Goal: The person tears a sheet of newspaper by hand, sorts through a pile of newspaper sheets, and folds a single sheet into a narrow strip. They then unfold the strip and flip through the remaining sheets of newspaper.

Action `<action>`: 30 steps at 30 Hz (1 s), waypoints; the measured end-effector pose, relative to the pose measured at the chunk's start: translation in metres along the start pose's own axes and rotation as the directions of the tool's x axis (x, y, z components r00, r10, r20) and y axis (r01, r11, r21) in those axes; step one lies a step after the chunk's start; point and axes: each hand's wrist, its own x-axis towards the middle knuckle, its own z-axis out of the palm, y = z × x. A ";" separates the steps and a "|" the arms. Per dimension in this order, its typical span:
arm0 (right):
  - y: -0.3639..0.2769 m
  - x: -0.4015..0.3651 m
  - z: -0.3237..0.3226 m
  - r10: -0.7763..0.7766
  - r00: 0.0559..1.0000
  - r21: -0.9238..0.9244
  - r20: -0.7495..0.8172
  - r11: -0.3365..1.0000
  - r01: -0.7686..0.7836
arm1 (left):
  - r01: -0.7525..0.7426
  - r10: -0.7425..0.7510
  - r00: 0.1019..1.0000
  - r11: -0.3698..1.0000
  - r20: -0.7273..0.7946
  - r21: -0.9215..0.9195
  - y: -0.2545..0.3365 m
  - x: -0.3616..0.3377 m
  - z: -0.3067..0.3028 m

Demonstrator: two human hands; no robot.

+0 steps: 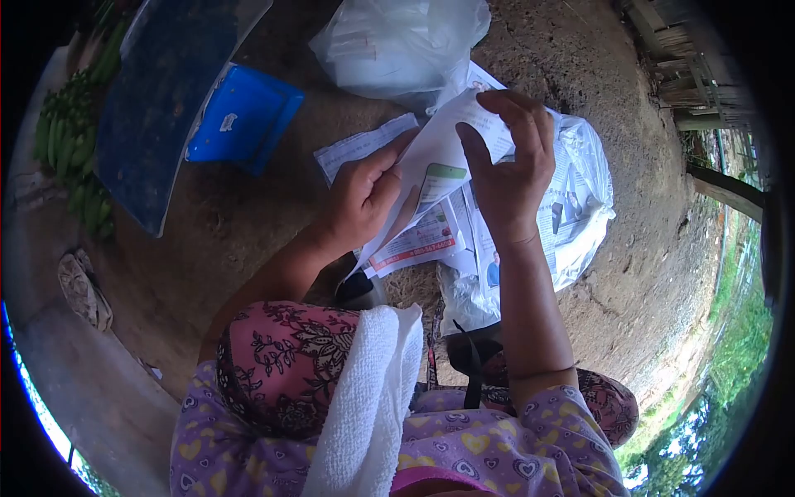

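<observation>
My left hand (364, 199) and my right hand (509, 166) both hold a white sheet of paper (439, 149) over my lap. The left hand grips its lower left edge. The right hand pinches its upper right edge with thumb and fingers. Under the sheet lie more printed papers (418, 240) with red and green print. These rest on a clear plastic bag of papers (584, 195) on the dirt ground. Another slip of paper (356, 149) sticks out to the left of my left hand.
A white plastic bag (397, 45) lies on the ground ahead. A blue folder (244, 116) and a dark blue board (161, 99) lie at the left, beside green bananas (70, 141). A white towel (373, 389) drapes over my knee. A wooden structure (687, 58) stands at the right.
</observation>
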 end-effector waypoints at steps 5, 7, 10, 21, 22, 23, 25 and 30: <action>0.005 0.007 -0.005 -0.137 0.990 -0.050 -0.020 0.990 0.136 | 0.072 -0.069 0.996 0.996 0.050 -0.060 0.005 0.000 0.001; 0.003 0.008 -0.007 -0.156 0.988 -0.051 -0.021 0.987 0.154 | 0.098 -0.091 0.993 0.991 0.068 -0.092 0.007 -0.001 0.001; 0.002 0.008 -0.008 -0.172 0.985 -0.043 -0.029 0.984 0.171 | 0.129 -0.117 0.989 0.980 0.089 -0.149 0.010 -0.001 0.001; 0.001 0.007 -0.009 -0.170 0.985 -0.007 -0.030 0.985 0.170 | 0.196 -0.171 0.979 0.945 0.113 -0.264 0.011 -0.003 0.003; 0.001 0.007 -0.009 -0.174 0.984 -0.007 -0.030 0.985 0.174 | 0.214 -0.187 0.975 0.940 0.122 -0.266 0.013 -0.003 0.002; 0.001 0.007 -0.009 -0.177 0.984 -0.008 -0.027 0.984 0.177 | 0.231 -0.203 0.970 0.935 0.131 -0.268 0.014 -0.003 0.002; 0.002 0.007 -0.009 -0.182 0.983 -0.009 -0.022 0.983 0.182 | 0.240 -0.213 0.968 0.940 0.133 -0.241 0.015 -0.003 0.001; 0.003 0.007 -0.007 -0.181 0.984 -0.004 -0.008 0.984 0.181 | 0.218 -0.195 0.974 0.949 0.120 -0.227 0.012 -0.004 0.002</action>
